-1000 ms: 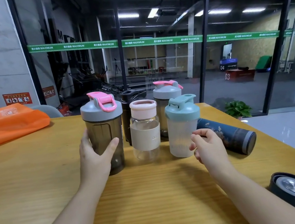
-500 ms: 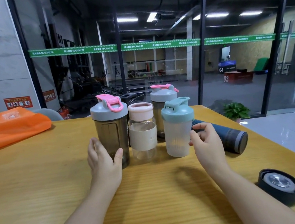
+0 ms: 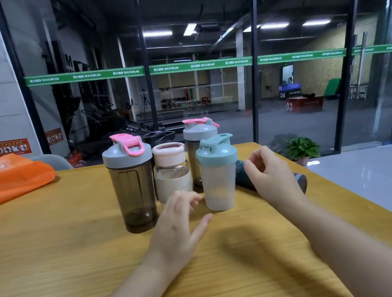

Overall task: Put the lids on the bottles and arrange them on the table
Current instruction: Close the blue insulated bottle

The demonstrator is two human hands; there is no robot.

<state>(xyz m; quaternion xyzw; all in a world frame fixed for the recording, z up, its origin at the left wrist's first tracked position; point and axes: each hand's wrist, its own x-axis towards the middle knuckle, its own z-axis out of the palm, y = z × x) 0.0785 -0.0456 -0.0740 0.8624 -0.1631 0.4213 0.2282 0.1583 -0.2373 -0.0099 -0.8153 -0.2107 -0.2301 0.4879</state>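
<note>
Wood table [image 3: 53,263], yellow grain, head view only. 4 capped bottles upright in a cluster: smoky shaker [image 3: 132,185], pink-cap jar [image 3: 171,171], rear shaker [image 3: 198,148], teal shaker [image 3: 218,174]. A black bottle [image 3: 155,137] behind is mostly hidden; lid state unclear. Dark flask [image 3: 240,173] lies on its side behind the right hand [image 3: 272,177], seemingly uncapped, so capping and standing it likely remain. Left hand [image 3: 177,226] relaxed, fingers loose, empty; right fingers loosely curled, gripping nothing. Orange bag [image 3: 0,181] far left; glass wall, gym beyond.
</note>
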